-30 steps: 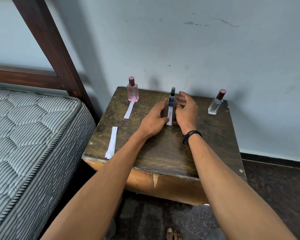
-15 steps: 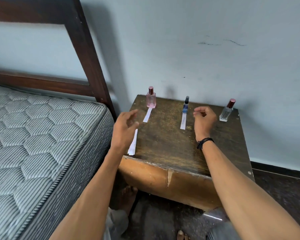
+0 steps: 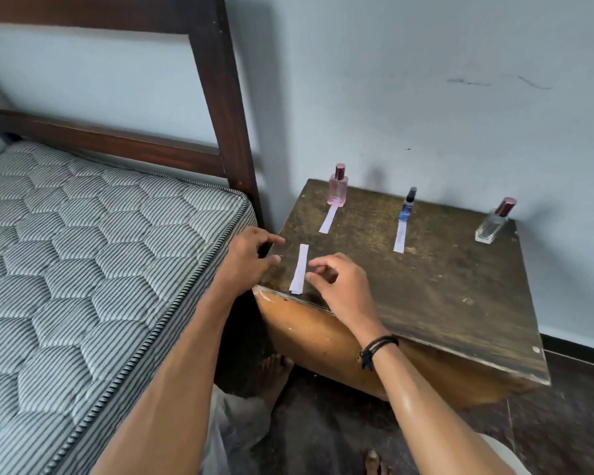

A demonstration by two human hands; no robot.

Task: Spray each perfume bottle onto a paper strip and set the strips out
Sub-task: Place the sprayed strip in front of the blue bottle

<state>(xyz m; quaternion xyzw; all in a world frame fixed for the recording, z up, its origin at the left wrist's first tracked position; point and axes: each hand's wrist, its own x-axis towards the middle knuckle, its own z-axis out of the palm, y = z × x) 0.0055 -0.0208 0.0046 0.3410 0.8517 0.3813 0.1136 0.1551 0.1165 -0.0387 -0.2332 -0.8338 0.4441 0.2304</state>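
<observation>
Paper strip between half-curled fingers of left hand and right hand

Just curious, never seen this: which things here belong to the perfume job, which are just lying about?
Job: pink glass perfume bottle; slim blue spray bottle; clear glass bottle with dark red cap; white paper strip below the pink one; second strip below the blue; loose third strip between left hand and right hand.
Lying about: striped grey mattress; dark wooden bed frame; black wristband.

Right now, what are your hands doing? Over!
Left hand and right hand open, flanking the spare strip. Clear bottle has no strip yet. Nothing blocking.
</observation>
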